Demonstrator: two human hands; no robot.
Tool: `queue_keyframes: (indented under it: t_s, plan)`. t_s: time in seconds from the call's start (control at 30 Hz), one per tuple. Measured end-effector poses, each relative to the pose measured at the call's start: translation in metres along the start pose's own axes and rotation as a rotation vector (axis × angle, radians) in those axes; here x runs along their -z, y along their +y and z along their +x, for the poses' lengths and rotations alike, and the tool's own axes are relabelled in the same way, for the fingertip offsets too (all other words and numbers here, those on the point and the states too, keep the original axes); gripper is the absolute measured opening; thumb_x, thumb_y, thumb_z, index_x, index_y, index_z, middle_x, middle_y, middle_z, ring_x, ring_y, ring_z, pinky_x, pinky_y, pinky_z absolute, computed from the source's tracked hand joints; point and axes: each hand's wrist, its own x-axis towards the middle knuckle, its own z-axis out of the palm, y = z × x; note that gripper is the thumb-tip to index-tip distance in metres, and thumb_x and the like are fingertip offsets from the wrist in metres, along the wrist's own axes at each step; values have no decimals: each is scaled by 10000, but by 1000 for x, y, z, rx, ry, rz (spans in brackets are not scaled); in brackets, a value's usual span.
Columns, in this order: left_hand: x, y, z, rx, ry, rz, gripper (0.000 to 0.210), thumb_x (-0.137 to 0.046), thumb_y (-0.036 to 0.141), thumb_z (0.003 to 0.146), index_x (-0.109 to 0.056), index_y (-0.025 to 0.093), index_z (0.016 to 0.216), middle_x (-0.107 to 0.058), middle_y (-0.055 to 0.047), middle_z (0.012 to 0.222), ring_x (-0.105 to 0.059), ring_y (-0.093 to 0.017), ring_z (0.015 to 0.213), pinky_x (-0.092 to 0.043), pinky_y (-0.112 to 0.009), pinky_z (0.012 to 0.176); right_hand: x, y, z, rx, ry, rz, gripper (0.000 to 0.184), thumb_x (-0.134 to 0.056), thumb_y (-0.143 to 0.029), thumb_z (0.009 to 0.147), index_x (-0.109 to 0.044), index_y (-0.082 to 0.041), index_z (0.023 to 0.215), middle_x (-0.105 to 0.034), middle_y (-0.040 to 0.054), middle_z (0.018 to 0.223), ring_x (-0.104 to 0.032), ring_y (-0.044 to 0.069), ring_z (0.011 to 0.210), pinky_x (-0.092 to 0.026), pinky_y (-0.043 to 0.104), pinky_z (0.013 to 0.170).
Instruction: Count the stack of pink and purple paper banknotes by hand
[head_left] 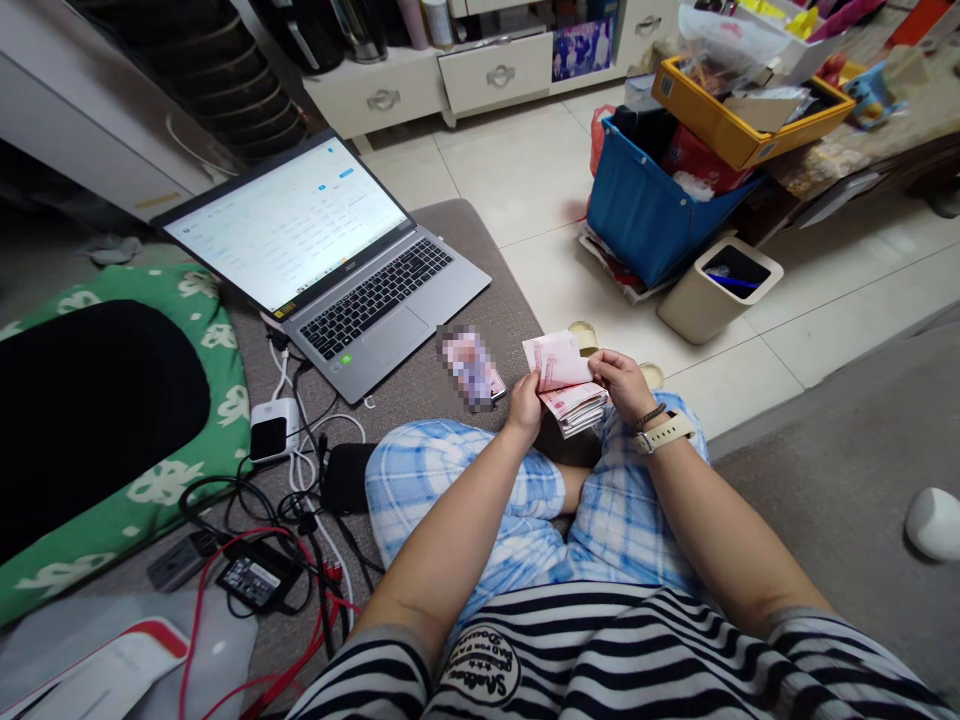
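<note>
Grip: The left hand pinched the left edge of a folded wad of pink banknotes, thumb on top; the right hand nipped the right edge of its raised top layer between thumb and fingertips, both pinches closed on paper.
Banknotes: The wad hung in the air in front of the crossed legs, above the couch's edge, its fanned lower ends facing the lap.
Couch edge: The brown couch ran out close to the wad; tile floor stretched beyond it towards a blue bin and a beige wastebasket.
Left side: A pixelated item lay between the wad and the laptop, apart from the left hand.
Couch top: Tangled cables, a black power adapter and a green cushion filled the far left.
Room: A pale cabinet stood at the back; a yellow tray sat on top of the blue bin.
Counts: 1 wad, its notes too tightly layered to count; 1 laptop; 1 wastebasket; 3 drawer handles in view; 1 watch and 1 dark bracelet on the right wrist.
</note>
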Motion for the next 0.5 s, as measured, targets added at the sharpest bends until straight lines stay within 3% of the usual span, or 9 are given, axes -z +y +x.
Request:
queue_keyframes:
  t_s: [0.5]
  plan:
    - [-4, 4, -2, -3, -3, -26, 360, -791, 480, 633, -756, 151, 773, -774, -75, 830, -712, -274, 896, -512, -388, 867, 0, 0, -1, 11, -5, -36, 269, -734, -423, 663, -596, -196, 625, -433, -50, 520, -327, 87, 504, -216, 263, 510]
